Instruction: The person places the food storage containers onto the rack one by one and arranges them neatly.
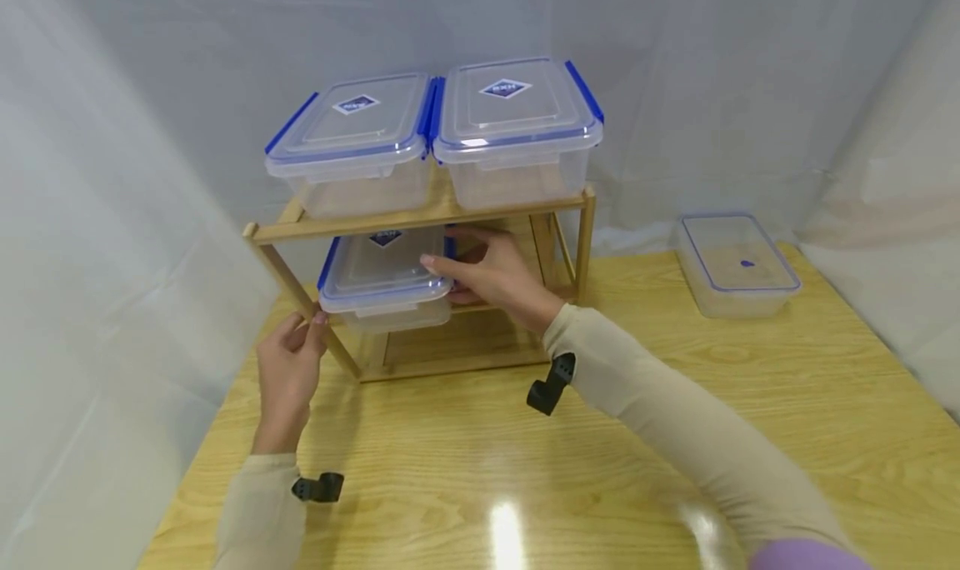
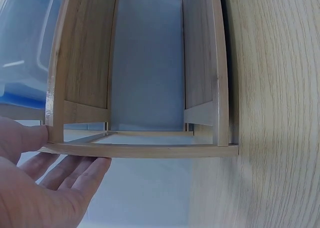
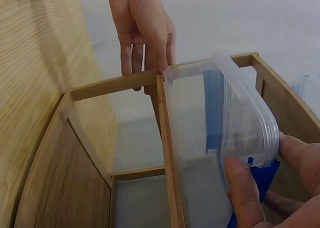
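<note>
A clear plastic food container [image 1: 386, 274] with a blue-edged lid sits on the middle tier of the wooden rack [image 1: 420, 218], its front jutting past the shelf edge. My right hand [image 1: 506, 278] holds its right side, thumb on the lid. In the right wrist view, my right hand's fingers [image 3: 242, 188] grip the container's corner beside a blue clasp [image 3: 265, 178]. My left hand [image 1: 288, 366] pinches the rack's left front post. The left wrist view has the thumb on one side of the post [image 2: 145, 150] and the fingers [image 2: 82, 175] on the other.
Two similar lidded containers, a left one [image 1: 352, 128] and a right one [image 1: 517, 107], stand side by side on the rack's top tier. Another container [image 1: 738, 262] is on the table [image 1: 600, 470] at the right. Pale sheeting [image 1: 690, 95] hangs behind.
</note>
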{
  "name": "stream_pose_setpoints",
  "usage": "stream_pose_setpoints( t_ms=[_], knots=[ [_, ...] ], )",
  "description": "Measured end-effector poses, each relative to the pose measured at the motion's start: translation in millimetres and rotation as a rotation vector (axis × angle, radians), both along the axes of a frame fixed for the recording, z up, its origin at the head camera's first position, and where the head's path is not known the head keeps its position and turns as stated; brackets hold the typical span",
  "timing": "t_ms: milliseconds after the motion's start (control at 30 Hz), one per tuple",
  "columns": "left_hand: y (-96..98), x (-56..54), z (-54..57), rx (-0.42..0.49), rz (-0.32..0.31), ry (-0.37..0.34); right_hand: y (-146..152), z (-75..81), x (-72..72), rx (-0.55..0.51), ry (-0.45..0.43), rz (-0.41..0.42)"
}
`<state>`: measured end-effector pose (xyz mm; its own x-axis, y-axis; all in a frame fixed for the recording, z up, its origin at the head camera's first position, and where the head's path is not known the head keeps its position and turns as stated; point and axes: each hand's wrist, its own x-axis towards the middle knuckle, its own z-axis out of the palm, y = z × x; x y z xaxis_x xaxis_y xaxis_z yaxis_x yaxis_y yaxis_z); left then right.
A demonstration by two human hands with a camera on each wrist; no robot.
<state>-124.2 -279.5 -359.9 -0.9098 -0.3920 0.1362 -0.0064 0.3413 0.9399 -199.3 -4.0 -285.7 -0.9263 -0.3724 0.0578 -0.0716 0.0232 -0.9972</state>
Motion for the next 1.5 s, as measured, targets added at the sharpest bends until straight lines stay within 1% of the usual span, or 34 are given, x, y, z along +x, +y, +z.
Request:
stream_pose_setpoints(
  t_ms=[133,267,433,567,700,767,1033,1100,1200,1333,1400,1500],
  knots=[
    [0.0,-0.6,-0.5,-0.001,0.001,0.011,-4.2,-0.3,-2.8,0.004,0.008,-0.005],
    [0.2,-0.5,0.0,0.001,0.001,0.004,-5.0,-0.7,-3.8,0.009,0.021,0.004],
    [-0.2,-0.3,0.7,0.003,0.000,-0.004,-0.7,-2.4,-1.1,-0.015,0.017,0.032],
    [-0.5,0.8,0.7,0.014,0.008,-0.025,8.8,-5.4,5.8,-0.016,0.018,0.060],
    [-0.4,2.0,0.8,0.012,0.018,-0.044,24.7,-6.2,18.4,0.070,0.067,0.085],
    [0.0,2.1,1.0,0.005,0.018,-0.042,35.7,-5.2,26.4,0.122,0.098,0.112],
    [0.8,2.8,2.8,-0.009,0.012,-0.037,89.9,2.3,62.0,0.264,0.226,0.258],
    [0.8,3.0,3.4,-0.007,0.015,-0.033,104.8,3.5,68.9,0.292,0.242,0.283],
    [1.4,3.0,3.7,-0.003,0.015,-0.027,129.9,1.6,75.2,0.321,0.236,0.302],
    [2.0,3.1,3.9,-0.007,0.024,-0.036,167.8,-2.9,79.0,0.379,0.225,0.262],
    [1.7,3.2,4.2,-0.012,0.026,-0.045,188.1,-4.9,79.2,0.420,0.219,0.217],
    [0.9,3.5,4.5,-0.011,0.023,-0.051,216.5,-9.4,77.2,0.507,0.202,0.126]
  ],
)
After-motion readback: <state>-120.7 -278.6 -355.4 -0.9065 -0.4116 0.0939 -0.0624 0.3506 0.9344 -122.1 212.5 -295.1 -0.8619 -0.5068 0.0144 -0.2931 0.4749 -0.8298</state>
